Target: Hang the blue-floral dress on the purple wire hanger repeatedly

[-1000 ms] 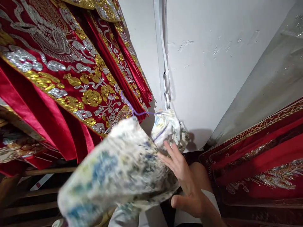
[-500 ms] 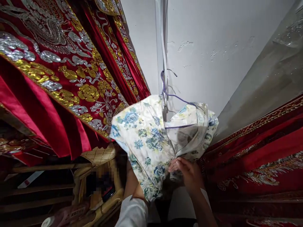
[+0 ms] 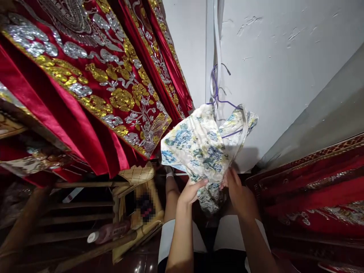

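Observation:
A white garment with blue flowers (image 3: 199, 148) hangs on a purple wire hanger (image 3: 217, 89) hooked on a strap against the white wall. My left hand (image 3: 191, 191) is closed on the garment's lower left part. My right hand (image 3: 237, 189) grips the lower right part, its fingers pressed into the cloth. Both hands are raised in front of me, close together under the hanger.
Red drapes with gold and silver embroidery (image 3: 85, 83) hang at the left, more red embroidered cloth (image 3: 313, 189) at the right. Below left stand wooden shelves (image 3: 71, 216), a quilted gold cushion (image 3: 136, 175) and a lying bottle (image 3: 108, 232).
The floral garment went from a blur close to the camera to hanging on the hanger by the wall. My left hand has come up and both hands now hold its lower part.

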Action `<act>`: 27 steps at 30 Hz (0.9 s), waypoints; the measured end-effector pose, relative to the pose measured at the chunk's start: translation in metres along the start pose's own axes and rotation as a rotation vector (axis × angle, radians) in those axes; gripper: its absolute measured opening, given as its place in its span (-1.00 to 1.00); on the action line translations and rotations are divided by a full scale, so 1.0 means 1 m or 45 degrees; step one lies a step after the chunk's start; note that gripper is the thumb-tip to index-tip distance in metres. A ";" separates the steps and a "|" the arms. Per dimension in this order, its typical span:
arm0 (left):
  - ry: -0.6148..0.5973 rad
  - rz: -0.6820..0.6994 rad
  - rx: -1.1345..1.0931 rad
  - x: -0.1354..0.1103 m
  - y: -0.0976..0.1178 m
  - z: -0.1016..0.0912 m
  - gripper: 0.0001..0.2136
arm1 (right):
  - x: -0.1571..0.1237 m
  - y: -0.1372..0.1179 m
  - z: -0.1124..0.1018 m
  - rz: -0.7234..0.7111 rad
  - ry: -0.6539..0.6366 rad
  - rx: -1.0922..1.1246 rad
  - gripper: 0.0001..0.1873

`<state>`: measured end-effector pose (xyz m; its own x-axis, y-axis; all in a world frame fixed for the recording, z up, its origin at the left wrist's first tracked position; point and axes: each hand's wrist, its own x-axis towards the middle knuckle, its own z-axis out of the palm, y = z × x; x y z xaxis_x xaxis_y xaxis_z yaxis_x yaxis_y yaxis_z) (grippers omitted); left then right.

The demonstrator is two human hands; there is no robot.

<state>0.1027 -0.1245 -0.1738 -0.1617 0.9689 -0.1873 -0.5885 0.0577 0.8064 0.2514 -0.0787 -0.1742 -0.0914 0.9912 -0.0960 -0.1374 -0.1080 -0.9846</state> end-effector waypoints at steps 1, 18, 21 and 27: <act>-0.010 -0.009 -0.005 -0.001 -0.003 -0.001 -0.40 | 0.001 0.002 0.002 -0.006 0.040 0.035 -0.72; 0.992 1.137 0.846 0.014 -0.041 -0.021 -0.64 | -0.016 0.006 -0.001 0.189 -0.128 0.288 -0.73; 0.469 1.049 1.095 0.005 -0.063 -0.009 -0.66 | -0.019 0.009 0.006 0.176 -0.245 0.100 -0.74; 0.105 0.932 1.136 0.017 -0.062 0.005 -0.90 | -0.015 -0.008 0.005 0.009 -0.313 -0.263 -0.77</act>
<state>0.1399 -0.1101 -0.2240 -0.3035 0.8238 0.4788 0.4307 -0.3297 0.8402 0.2493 -0.0931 -0.1639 -0.3307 0.9395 -0.0894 0.0646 -0.0720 -0.9953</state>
